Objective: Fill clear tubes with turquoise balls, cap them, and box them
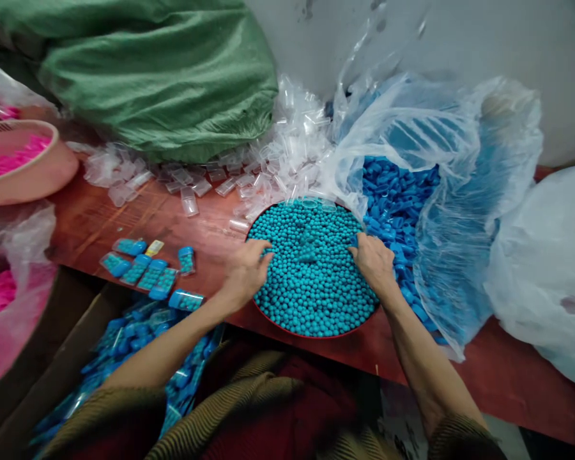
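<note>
A round red basin (pixel 316 333) full of small turquoise beads (pixel 311 281) stands on the table in front of me. At its left rim is my left hand (pixel 249 268), with thumb and forefinger curled over the edge. My right hand (pixel 374 259) grips the opposite rim in the same way, its other fingers partly hidden. Just right of the basin, blue plastic caps (pixel 402 204) spill from a clear plastic bag (pixel 460 223). Behind it lies a heap of clear plastic containers (pixel 287 160).
Several bead-filled bottles with blue caps (pixel 151 273) lie on the red table (pixel 211 230) at left. A box below holds more filled bottles (pixel 124 338). A pink basin (pixel 52 166), a green sack (pixel 172 76) and a white bag (pixel 551 255) stand around.
</note>
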Demonstrator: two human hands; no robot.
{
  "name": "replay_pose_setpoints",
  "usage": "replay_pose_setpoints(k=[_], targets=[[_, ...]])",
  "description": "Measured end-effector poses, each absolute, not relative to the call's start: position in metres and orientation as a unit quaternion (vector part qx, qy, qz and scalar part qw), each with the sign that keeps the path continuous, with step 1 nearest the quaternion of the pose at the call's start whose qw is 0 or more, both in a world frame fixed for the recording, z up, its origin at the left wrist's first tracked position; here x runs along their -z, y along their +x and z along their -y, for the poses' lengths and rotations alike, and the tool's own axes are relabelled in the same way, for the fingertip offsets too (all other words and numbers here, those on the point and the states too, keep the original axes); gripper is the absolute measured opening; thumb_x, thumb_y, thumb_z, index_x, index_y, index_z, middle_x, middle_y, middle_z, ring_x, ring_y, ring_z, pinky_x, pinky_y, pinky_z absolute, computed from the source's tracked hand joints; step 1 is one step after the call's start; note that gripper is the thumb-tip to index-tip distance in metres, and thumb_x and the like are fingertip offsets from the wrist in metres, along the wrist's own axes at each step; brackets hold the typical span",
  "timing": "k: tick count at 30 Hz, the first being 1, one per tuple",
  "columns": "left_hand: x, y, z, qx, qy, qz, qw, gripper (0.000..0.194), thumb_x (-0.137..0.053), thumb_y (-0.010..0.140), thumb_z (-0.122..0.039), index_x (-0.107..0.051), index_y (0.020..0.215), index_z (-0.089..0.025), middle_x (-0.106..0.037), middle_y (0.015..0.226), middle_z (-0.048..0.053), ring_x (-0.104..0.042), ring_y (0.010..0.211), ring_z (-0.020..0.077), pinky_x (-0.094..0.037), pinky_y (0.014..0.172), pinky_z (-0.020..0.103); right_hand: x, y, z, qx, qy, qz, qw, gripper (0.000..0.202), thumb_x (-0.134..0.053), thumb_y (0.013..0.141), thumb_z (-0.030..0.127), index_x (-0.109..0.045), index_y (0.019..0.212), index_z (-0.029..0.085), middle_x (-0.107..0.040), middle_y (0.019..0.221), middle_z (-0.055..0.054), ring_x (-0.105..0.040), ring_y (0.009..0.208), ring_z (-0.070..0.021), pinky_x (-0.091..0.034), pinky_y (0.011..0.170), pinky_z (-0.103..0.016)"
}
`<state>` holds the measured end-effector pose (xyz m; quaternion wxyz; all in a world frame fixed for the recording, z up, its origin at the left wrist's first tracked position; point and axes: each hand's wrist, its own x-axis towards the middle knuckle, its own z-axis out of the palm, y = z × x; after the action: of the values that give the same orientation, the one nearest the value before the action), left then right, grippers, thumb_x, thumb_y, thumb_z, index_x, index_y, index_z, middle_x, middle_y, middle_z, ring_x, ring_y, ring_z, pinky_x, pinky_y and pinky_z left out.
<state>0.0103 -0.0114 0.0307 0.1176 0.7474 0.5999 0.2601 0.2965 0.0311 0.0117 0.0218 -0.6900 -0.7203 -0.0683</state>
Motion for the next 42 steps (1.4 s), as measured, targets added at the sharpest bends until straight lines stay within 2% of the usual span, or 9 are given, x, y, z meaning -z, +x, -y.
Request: replay_pose_setpoints(k=[8, 15, 18, 21, 25, 29, 32, 37, 42], targets=[[-0.007, 0.085, -0.016, -0.144, 0.805, -0.541, 0.196, 0.023, -0.055, 0.085, -0.030, -0.056, 0.106, -0.022, -0.062, 0.100, 0.003, -0.061, 0.087, 0.0198, -0.047, 0.076, 0.030, -0.010, 0.279, -0.011, -0.029, -0.556, 0.820, 0.131, 0.030, -0.041, 0.092, 0.028, -0.054, 0.114, 0.012, -0.064, 0.101, -0.013, -0.060, 0.093, -0.0223, -0.046, 0.079, -0.030], [-0.008, 0.079, -0.022, -0.180, 0.786, -0.543, 0.234, 0.013, -0.055, 0.083, -0.026, -0.056, 0.094, -0.020, -0.062, 0.092, 0.004, -0.058, 0.090, 0.0199, -0.045, 0.082, 0.031, -0.017, 0.267, 0.003, -0.005, -0.581, 0.812, 0.056, 0.024, -0.042, 0.090, 0.022, -0.062, 0.100, 0.014, -0.065, 0.088, -0.012, -0.061, 0.082, -0.0232, -0.046, 0.068, -0.030], [-0.018, 0.073, -0.024, -0.212, 0.778, -0.532, 0.259, 0.012, -0.055, 0.082, -0.024, -0.053, 0.092, -0.019, -0.061, 0.090, 0.004, -0.056, 0.089, 0.0202, -0.044, 0.083, 0.033, -0.027, 0.265, 0.003, -0.016, -0.604, 0.784, 0.142, 0.028, -0.042, 0.091, 0.024, -0.062, 0.108, 0.014, -0.068, 0.094, -0.012, -0.063, 0.086, -0.0232, -0.047, 0.073, -0.031], [-0.027, 0.069, -0.025, -0.251, 0.765, -0.501, 0.318, 0.012, -0.051, 0.081, -0.021, -0.048, 0.093, -0.019, -0.057, 0.085, 0.002, -0.055, 0.080, 0.0171, -0.044, 0.079, 0.032, -0.034, 0.257, -0.001, -0.119, -0.566, 0.777, 0.250, 0.031, -0.044, 0.091, 0.027, -0.060, 0.115, 0.018, -0.069, 0.106, -0.010, -0.064, 0.095, -0.0215, -0.048, 0.081, -0.031], [-0.026, 0.071, -0.022, -0.322, 0.708, -0.450, 0.439, 0.012, -0.049, 0.080, -0.020, -0.045, 0.090, -0.018, -0.053, 0.085, 0.001, -0.052, 0.078, 0.0136, -0.046, 0.073, 0.028, -0.038, 0.247, -0.007, -0.259, -0.530, 0.752, 0.294, 0.030, -0.046, 0.089, 0.027, -0.065, 0.110, 0.020, -0.072, 0.097, -0.005, -0.067, 0.084, -0.0191, -0.051, 0.076, -0.030], [-0.016, 0.077, -0.014, -0.331, 0.618, -0.425, 0.572, 0.034, -0.050, 0.078, -0.024, -0.044, 0.111, -0.017, -0.053, 0.091, 0.003, -0.052, 0.070, 0.0123, -0.047, 0.053, 0.022, -0.038, 0.243, -0.006, -0.295, -0.536, 0.732, 0.300, 0.028, -0.048, 0.087, 0.027, -0.070, 0.103, 0.018, -0.073, 0.084, -0.005, -0.067, 0.071, -0.0174, -0.051, 0.070, -0.028], [-0.013, 0.079, -0.007, -0.336, 0.582, -0.449, 0.588, 0.051, -0.053, 0.075, -0.023, -0.042, 0.124, -0.016, -0.053, 0.089, 0.003, -0.051, 0.067, 0.0119, -0.049, 0.050, 0.023, -0.036, 0.242, 0.000, -0.283, -0.540, 0.739, 0.286, 0.030, -0.045, 0.088, 0.025, -0.069, 0.105, 0.017, -0.073, 0.081, -0.006, -0.066, 0.067, -0.0173, -0.050, 0.067, -0.027], [-0.017, 0.078, 0.000, -0.358, 0.562, -0.489, 0.563, 0.052, -0.056, 0.072, -0.019, -0.050, 0.123, -0.014, -0.056, 0.097, 0.006, -0.053, 0.081, 0.0152, -0.052, 0.060, 0.023, -0.035, 0.239, 0.008, -0.224, -0.527, 0.780, 0.253, 0.031, -0.043, 0.088, 0.021, -0.067, 0.105, 0.014, -0.071, 0.081, -0.009, -0.065, 0.069, -0.0188, -0.048, 0.065, -0.027], [-0.019, 0.079, 0.004, -0.336, 0.530, -0.475, 0.617, 0.048, -0.052, 0.075, -0.020, -0.050, 0.123, -0.014, -0.056, 0.087, 0.003, -0.048, 0.058, 0.0081, -0.046, 0.042, 0.018, -0.034, 0.237, 0.012, -0.228, -0.496, 0.795, 0.265, 0.030, -0.040, 0.090, 0.022, -0.068, 0.098, 0.016, -0.068, 0.071, -0.005, -0.062, 0.063, -0.0152, -0.045, 0.060, -0.023]])
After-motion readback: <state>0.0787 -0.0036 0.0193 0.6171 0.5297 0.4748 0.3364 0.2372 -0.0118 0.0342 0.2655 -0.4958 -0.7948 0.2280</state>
